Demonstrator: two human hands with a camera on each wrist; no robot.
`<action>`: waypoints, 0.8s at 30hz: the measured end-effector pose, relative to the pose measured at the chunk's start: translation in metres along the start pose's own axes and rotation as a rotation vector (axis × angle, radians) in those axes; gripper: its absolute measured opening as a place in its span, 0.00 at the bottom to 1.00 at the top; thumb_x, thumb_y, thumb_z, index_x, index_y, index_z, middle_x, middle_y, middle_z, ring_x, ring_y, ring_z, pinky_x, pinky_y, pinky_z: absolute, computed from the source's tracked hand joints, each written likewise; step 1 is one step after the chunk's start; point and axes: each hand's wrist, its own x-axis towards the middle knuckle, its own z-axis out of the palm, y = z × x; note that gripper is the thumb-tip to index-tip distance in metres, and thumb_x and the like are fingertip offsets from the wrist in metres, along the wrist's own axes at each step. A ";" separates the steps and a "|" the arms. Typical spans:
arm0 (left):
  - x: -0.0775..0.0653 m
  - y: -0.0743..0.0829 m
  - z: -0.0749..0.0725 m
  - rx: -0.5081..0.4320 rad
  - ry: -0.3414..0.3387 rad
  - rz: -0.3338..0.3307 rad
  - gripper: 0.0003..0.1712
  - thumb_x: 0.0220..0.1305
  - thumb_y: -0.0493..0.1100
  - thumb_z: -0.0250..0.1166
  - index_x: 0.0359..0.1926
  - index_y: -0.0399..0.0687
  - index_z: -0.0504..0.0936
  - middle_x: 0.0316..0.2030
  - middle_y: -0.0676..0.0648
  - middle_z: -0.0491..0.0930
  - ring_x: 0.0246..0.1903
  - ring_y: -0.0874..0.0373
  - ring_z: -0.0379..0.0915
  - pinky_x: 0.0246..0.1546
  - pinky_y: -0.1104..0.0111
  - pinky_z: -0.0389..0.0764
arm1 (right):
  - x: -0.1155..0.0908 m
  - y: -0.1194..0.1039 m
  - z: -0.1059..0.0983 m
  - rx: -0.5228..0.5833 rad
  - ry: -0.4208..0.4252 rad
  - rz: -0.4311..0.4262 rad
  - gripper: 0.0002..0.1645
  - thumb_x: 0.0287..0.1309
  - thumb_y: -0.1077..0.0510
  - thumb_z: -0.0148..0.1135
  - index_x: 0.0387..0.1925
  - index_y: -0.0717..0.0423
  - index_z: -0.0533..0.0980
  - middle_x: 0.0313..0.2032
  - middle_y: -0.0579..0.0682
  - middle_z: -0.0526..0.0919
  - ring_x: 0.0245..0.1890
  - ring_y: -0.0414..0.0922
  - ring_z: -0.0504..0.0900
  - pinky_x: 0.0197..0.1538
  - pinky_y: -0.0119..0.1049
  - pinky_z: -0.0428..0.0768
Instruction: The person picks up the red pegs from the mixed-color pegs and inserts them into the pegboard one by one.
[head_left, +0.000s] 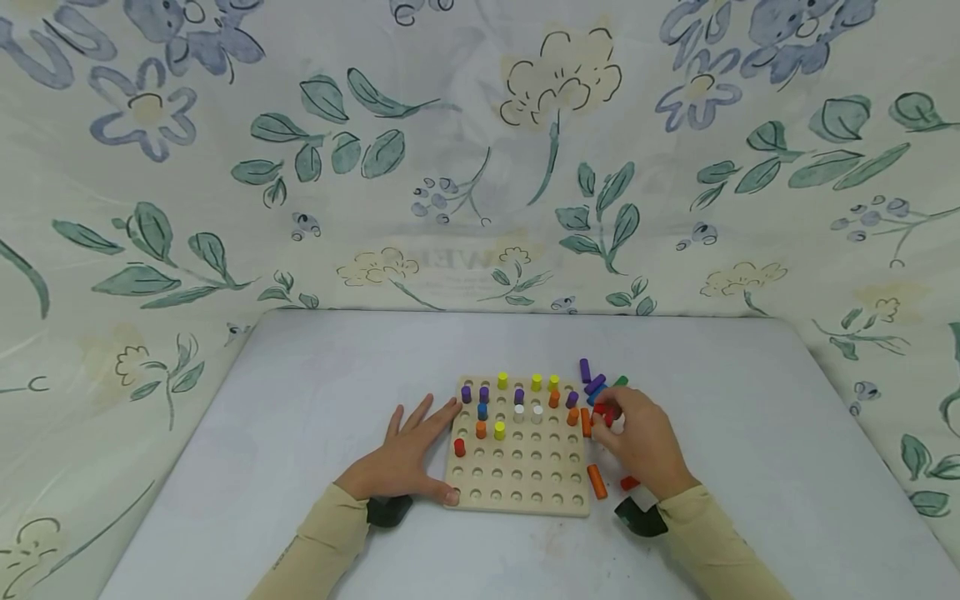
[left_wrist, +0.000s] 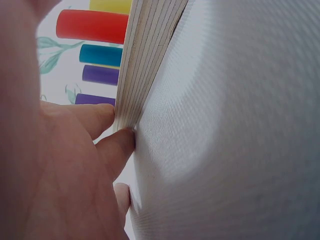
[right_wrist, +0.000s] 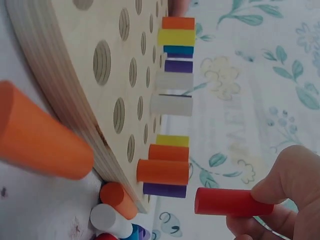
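A wooden pegboard [head_left: 517,485] with rows of round holes lies on the table. Coloured pegs stand in its far rows, and a red peg [head_left: 460,448] stands near its left edge. My left hand [head_left: 397,461] is spread along the board's left side, fingertips touching the edge and thumb at the near corner. In the left wrist view, fingers [left_wrist: 117,150] press against the layered wooden side. My right hand [head_left: 647,433] is just off the board's right side. Thumb and fingers pinch one end of a red peg [right_wrist: 232,202], held clear of the board.
Loose pegs lie right of the board: purple [head_left: 585,370], blue, green, white, red and several orange ones, including an orange peg [head_left: 597,482] near the board's right edge. A floral cloth [head_left: 450,192] hangs behind the white table [head_left: 300,375].
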 end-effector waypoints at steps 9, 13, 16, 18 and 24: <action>0.000 -0.002 0.001 -0.004 -0.002 0.001 0.74 0.40 0.70 0.79 0.80 0.49 0.49 0.79 0.45 0.48 0.78 0.42 0.26 0.71 0.40 0.22 | -0.004 -0.009 0.005 0.010 0.005 -0.038 0.14 0.53 0.64 0.72 0.42 0.61 0.80 0.33 0.51 0.79 0.30 0.46 0.75 0.30 0.32 0.78; 0.000 -0.003 0.002 0.000 -0.007 -0.003 0.74 0.40 0.70 0.79 0.80 0.49 0.49 0.79 0.45 0.47 0.78 0.42 0.25 0.71 0.40 0.22 | -0.005 -0.012 0.009 0.020 0.004 -0.052 0.14 0.54 0.64 0.72 0.43 0.61 0.80 0.34 0.52 0.81 0.30 0.46 0.76 0.30 0.31 0.79; 0.000 -0.002 0.001 -0.001 -0.007 0.000 0.74 0.40 0.70 0.78 0.81 0.49 0.48 0.79 0.45 0.47 0.78 0.42 0.25 0.71 0.39 0.22 | -0.006 -0.016 0.009 0.023 -0.007 -0.050 0.13 0.55 0.63 0.71 0.43 0.60 0.80 0.35 0.50 0.81 0.31 0.46 0.76 0.32 0.31 0.79; 0.000 -0.002 0.001 -0.005 -0.005 0.002 0.74 0.40 0.70 0.79 0.80 0.49 0.49 0.79 0.45 0.47 0.78 0.42 0.25 0.71 0.40 0.22 | -0.006 -0.018 0.010 0.021 -0.014 -0.049 0.13 0.56 0.63 0.71 0.43 0.59 0.81 0.35 0.49 0.80 0.32 0.45 0.76 0.32 0.32 0.79; -0.001 -0.001 0.000 -0.007 -0.001 0.001 0.74 0.40 0.70 0.79 0.80 0.49 0.49 0.79 0.45 0.48 0.78 0.42 0.25 0.71 0.40 0.22 | -0.007 -0.022 0.012 0.016 0.016 -0.111 0.13 0.54 0.64 0.72 0.43 0.59 0.81 0.35 0.50 0.81 0.33 0.46 0.77 0.33 0.34 0.80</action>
